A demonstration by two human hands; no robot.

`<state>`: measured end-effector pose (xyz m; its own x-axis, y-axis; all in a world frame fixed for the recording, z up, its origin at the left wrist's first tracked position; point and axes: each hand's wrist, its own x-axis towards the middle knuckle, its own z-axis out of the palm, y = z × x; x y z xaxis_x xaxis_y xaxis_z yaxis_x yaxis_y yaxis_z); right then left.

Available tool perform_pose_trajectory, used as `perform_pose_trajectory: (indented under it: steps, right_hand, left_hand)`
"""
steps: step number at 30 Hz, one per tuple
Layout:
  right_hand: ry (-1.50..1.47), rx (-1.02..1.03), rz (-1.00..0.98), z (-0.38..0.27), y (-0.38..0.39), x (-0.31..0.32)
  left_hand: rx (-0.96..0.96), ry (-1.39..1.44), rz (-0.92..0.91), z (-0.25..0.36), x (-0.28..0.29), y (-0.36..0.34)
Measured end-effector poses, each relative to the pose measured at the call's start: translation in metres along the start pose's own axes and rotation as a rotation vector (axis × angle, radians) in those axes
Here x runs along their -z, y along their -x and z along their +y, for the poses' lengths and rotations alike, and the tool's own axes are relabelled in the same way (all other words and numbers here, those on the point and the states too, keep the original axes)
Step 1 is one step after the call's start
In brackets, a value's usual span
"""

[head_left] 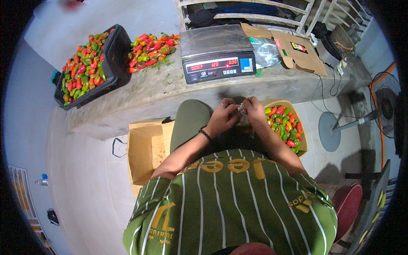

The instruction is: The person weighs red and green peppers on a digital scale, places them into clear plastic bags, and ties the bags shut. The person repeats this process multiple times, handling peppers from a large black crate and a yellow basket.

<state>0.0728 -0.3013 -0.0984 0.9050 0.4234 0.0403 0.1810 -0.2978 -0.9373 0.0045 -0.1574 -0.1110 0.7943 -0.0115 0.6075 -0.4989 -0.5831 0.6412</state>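
My left hand [224, 114] and my right hand [254, 111] meet in front of me, above my lap. Both are closed, fingertips pinching a crumpled clear plastic bag [242, 109] between them. Most of the bag is hidden by my hands or lost in shadow, so I cannot tell what is in it. Just right of my right hand, a cardboard box [303, 149] on the floor holds red and green peppers [284, 125]. Beyond my hands, a digital scale [218, 55] with a lit red display stands on the concrete counter [165, 91], its metal plate bare.
A black crate [121, 49] heaped with peppers stands at the counter's left, beside a loose pepper pile [153, 50]. Clear plastic bags [265, 52] and flattened cardboard [299, 51] lie right of the scale. An open cardboard box [142, 142] is left of my knee; a fan [384, 104] stands right.
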Motion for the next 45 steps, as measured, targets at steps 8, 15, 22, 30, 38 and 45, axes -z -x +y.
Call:
perform_pose_trajectory:
  steps: [8, 15, 22, 30, 38, 45]
  right_hand:
    - [-0.166, -0.051, -0.112, 0.019, -0.006, -0.008]
    - [-0.169, -0.092, -0.142, 0.031, -0.006, -0.008]
    - [-0.242, -0.117, -0.13, 0.02, 0.002, -0.007]
    - [-0.095, -0.002, -0.098, 0.019, 0.003, -0.012]
    - [0.045, 0.716, -0.299, -0.055, 0.012, -0.041]
    - [0.455, 0.339, -0.185, 0.025, -0.021, 0.011]
  left_hand:
    - [0.047, -0.021, 0.02, 0.013, 0.0, -0.001]
    - [0.16, 0.04, 0.019, 0.022, 0.002, -0.002]
    - [0.185, -0.001, -0.07, 0.011, -0.002, 0.006]
    - [0.413, 0.169, -0.166, 0.011, 0.006, -0.005]
    - [0.409, 0.17, 0.038, 0.032, 0.08, 0.034]
    - [0.869, 0.393, 0.881, -0.033, 0.185, 0.153]
